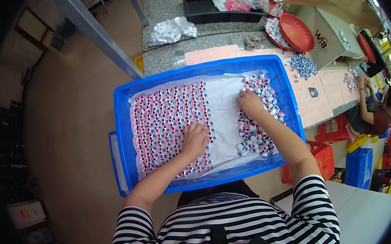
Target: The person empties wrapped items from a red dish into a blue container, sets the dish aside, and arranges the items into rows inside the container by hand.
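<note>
Small pink, white and blue molded pieces stand in tight rows on a white sheet inside a blue plastic tub. My left hand rests over the right edge of these rows, fingers bent and slightly apart, no piece visible in them. A loose heap of similar pieces fills the tub's right end. At the heap's left edge is my right hand, its fingers drawn together and pointing down; whatever they hold is hidden beneath them.
The tub leans against a granite counter bearing a bag of white pieces, a black tray and red bowls. Blue pieces lie farther right. A metal post rises left; a co-worker sits right, near red stools.
</note>
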Demonstrator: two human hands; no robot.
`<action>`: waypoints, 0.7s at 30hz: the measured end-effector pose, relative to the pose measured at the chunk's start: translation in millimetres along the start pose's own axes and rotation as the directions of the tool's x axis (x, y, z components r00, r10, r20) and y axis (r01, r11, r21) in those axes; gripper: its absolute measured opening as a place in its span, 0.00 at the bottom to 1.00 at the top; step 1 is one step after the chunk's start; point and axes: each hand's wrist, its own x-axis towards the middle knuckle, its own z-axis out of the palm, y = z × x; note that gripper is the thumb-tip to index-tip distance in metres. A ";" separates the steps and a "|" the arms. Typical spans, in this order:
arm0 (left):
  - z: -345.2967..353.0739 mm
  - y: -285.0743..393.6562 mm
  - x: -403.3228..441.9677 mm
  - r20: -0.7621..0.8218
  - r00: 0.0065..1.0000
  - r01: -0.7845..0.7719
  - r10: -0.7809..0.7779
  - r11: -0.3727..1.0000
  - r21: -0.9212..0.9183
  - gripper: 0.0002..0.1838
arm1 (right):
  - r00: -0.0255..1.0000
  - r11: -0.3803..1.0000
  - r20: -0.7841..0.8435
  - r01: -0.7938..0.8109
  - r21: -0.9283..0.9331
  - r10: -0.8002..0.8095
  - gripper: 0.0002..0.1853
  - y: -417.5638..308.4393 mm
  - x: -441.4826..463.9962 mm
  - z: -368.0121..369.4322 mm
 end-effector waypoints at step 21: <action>-2.6 18.3 -30.2 0.175 0.971 -0.162 0.161 0.987 -0.010 0.19 | 0.929 0.443 0.366 -0.306 0.843 -0.054 0.16 -123.1 -60.1 -11.6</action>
